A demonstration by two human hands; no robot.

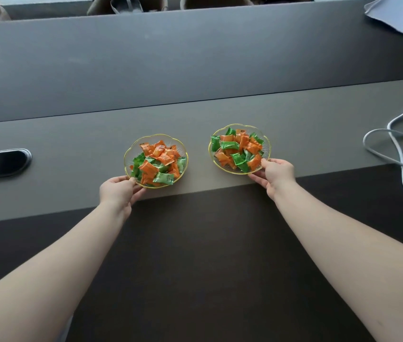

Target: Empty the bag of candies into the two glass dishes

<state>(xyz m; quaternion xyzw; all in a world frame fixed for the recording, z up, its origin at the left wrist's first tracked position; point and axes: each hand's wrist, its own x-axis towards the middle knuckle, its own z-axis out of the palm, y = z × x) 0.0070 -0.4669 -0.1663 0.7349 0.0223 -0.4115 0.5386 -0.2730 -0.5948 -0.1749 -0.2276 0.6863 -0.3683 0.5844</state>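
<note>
Now, left hand [117, 191] gripping left dish [131, 154], right hand [278, 172] right dish [267, 141].

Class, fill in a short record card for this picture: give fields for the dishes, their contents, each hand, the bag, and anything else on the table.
left dish: glass, gold rim, on the grey strip
right dish: same kind, set slightly farther back
candies: orange and green wrapped, heaped in both dishes
left hand: grips the left dish's near rim
right hand: grips the right dish's near rim
bag: not in view
cables: white, far right
</note>
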